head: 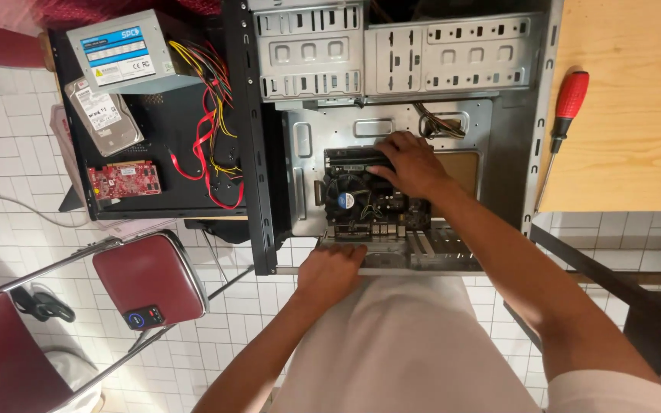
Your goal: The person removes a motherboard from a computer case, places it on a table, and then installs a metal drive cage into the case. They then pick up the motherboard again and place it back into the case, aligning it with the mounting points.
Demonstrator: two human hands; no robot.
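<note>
An open computer case [392, 76] lies on its side in front of me. Inside it sits a small black motherboard [361, 200] with a round cooler fan [345, 199]. My right hand [408, 162] rests on the motherboard's far edge, fingers curled over the memory slots. At the case's near rim, by the rear port panel, my left hand [330, 274] grips the metal edge with its fingers closed on it. Bare drive bays [453, 53] fill the case's far end.
Left of the case, a black side panel [154, 153] carries a grey power supply [128, 52] with coloured cables, a hard drive [103, 116] and a red expansion card [124, 180]. A red-handled screwdriver [562, 122] lies on a wooden table at right. A red folding chair [147, 277] holds a phone.
</note>
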